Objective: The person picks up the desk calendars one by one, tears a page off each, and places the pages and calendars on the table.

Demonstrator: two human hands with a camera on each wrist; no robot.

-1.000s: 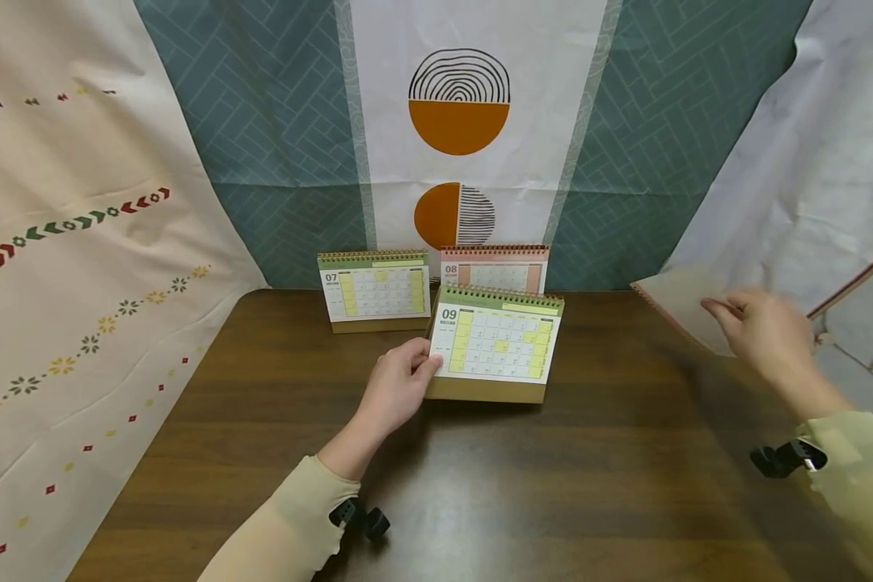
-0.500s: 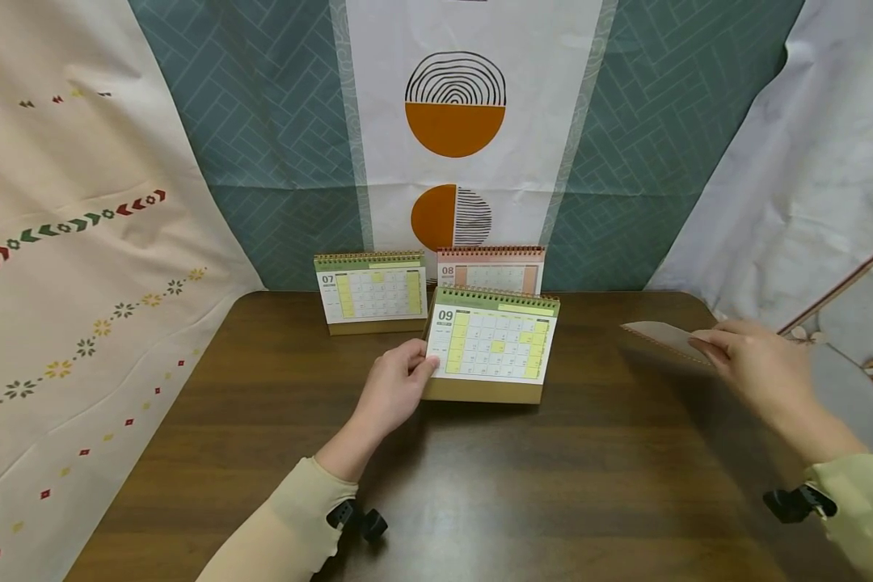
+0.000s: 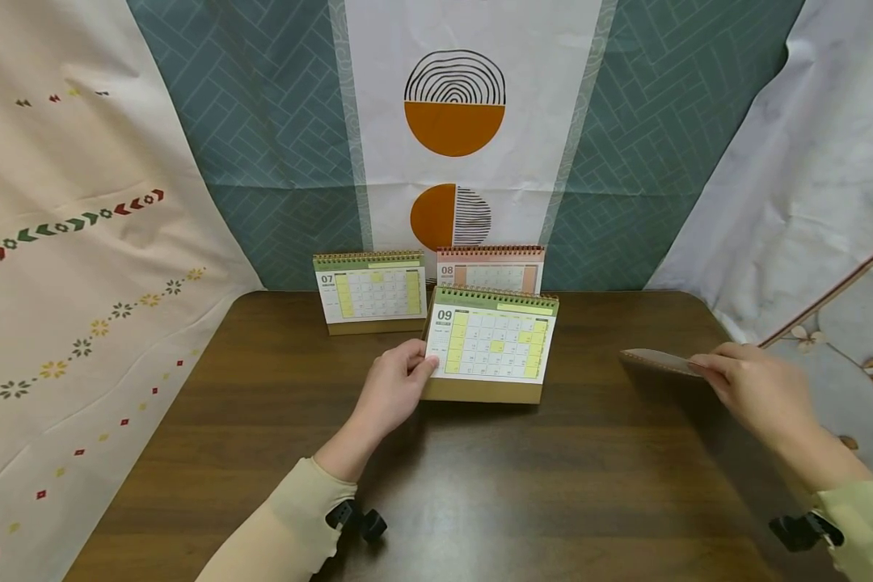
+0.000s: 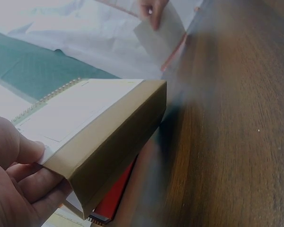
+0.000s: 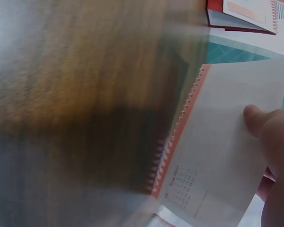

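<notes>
Calendar 09 pinched at left edge by left hand, sheet pinched in right hand, jutting leftward

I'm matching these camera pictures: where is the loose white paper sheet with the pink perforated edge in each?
Head: white paper sheet, right of centre, nearly edge-on.
Left wrist: sheet, top, right of centre.
Right wrist: sheet, right half, face showing.
Shared landmark: right hand, pinching it.

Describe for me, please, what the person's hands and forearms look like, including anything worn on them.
The left hand and right hand show no gloves. The left sleeve and right sleeve are long, plain and pale cream-yellow. A small, blocky left black device and a similar right black device sit by the sleeve ends.
</notes>
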